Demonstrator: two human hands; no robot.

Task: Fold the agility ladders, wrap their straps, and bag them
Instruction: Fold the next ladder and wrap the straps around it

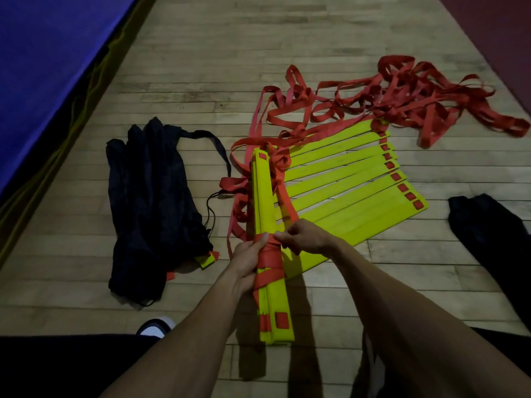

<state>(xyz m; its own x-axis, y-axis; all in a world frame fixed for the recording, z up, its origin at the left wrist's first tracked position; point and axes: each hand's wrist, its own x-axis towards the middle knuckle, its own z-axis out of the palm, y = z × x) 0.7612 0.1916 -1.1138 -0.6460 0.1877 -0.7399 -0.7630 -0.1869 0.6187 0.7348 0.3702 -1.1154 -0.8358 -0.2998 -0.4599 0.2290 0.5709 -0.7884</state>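
Stacked yellow rungs (pixel 273 285) gripped by left hand (pixel 247 259), right hand (pixel 301 238) pinching red strap (pixel 268 258) mid-wrap; 2nd ladder (pixel 353 182) beyond still loose, black bag (pixel 152 196) left of stack already holds one.

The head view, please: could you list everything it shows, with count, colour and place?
Stacked ladder bundle: one, yellow rungs wound with red strap, centre, held upright-ish over the floor.
Fanned ladder rungs: one set, yellow with red strap tabs, flat on the floor right of the bundle.
Loose straps: one tangled pile, red, beyond the fanned rungs.
Bag: one, black, on the floor at left, a yellow rung end showing at its mouth.
Dark cloth: one, black, right edge.
Mat: one, blue, upper left.
Floor: pale wood planks.
Shoe: one, white and dark, bottom left.
Left hand: grips the bundle at the wrap.
Right hand: pinches the strap beside the wrap.
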